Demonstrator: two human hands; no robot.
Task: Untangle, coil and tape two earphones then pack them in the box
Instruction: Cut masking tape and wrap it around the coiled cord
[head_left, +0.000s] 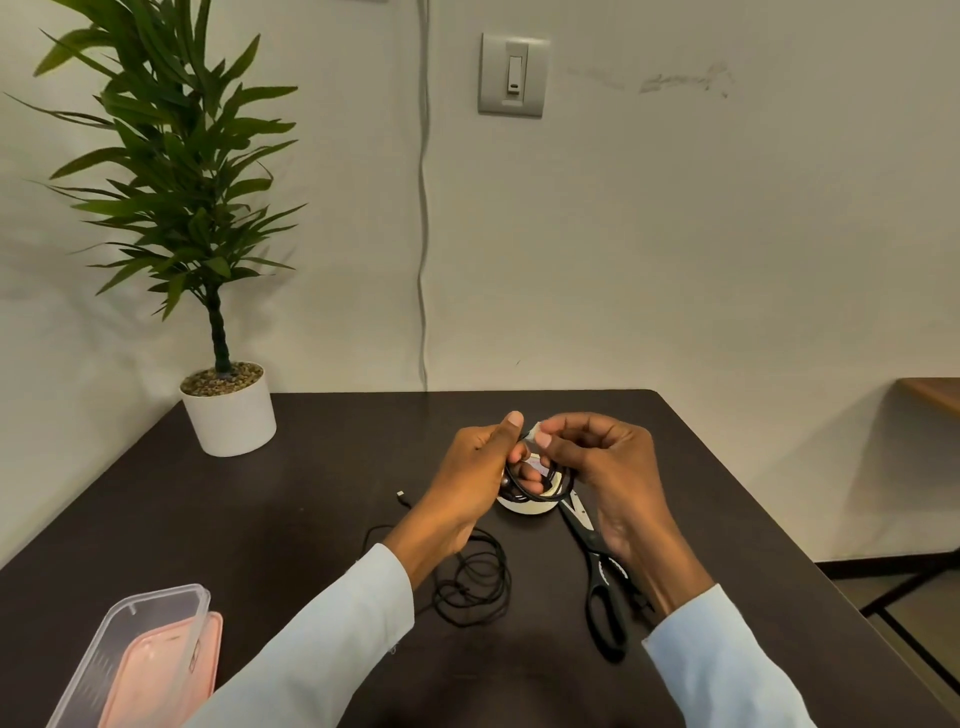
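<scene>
Nearest, a clear box (130, 654) sits at the dark table (311, 467) corner. A loose earphone (470, 577) lies mid-table (beside scissors (597, 571)). Above, left hand (467, 467) and right hand (597, 457) pinch a coiled earphone (540, 480) over the tape roll (524, 506).

1. Table (260, 493): dark brown top, matt, smooth, faint wood-like look.
2. Box (156, 670) at 8 o'clock: clear, slightly frosted plastic tub leaning on a pink plastic lid, both smooth with a soft sheen.
3. Loose earphone (475, 584) on the table: thin black cable, matt, rubbery look.
4. Coiled earphone (563, 480) between the hands: black cable, slight gloss.
5. Tape roll (524, 506) under the hands: off-white, papery, matt.
6. Scissors (597, 571) at 5 o'clock: black plastic handles, dull metal blades.
7. Sleeves (337, 623): pale blue woven cloth, matt.
8. Plant pot (231, 415) at 10 o'clock: white, smooth, matt; gravel on top is rough.
</scene>
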